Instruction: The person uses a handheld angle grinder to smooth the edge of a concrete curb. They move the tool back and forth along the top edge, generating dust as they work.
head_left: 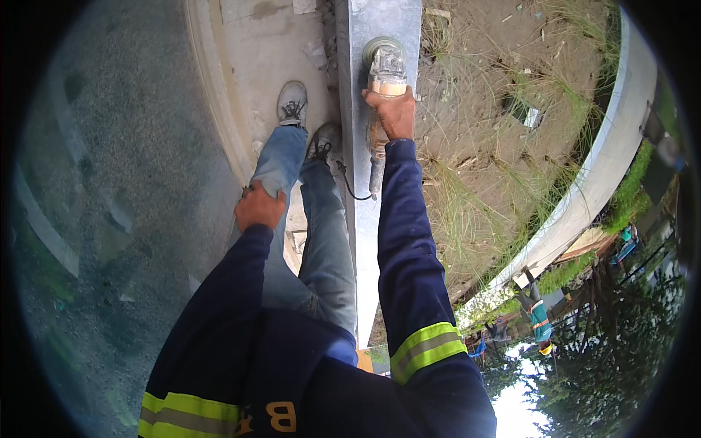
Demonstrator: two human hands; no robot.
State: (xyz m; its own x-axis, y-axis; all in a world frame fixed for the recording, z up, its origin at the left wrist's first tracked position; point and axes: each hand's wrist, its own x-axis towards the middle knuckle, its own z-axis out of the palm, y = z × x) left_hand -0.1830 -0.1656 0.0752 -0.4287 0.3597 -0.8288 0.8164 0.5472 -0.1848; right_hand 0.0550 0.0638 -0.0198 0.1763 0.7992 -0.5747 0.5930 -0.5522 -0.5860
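An angle grinder (378, 135) lies along the top of a grey concrete curb wall (380, 22), its round disc (381, 48) against the surface at the far end. My right hand (395, 113) is closed around the grinder's body just behind its metal head. From the grinder's near end a dark cord (355, 194) curves off the left side of the wall. My left hand (260, 205) rests on the knee of my jeans (279, 162) with the thumb apart, holding no tool; its fingertips are partly hidden.
My shoes (292, 101) stand on a dusty concrete strip left of the wall, with a grey road (139, 146) beyond. Dry soil with tall grass (475, 197) lies to the right, bounded by a curved pale curb (584, 179). A person in a yellow helmet (540, 325) is farther off.
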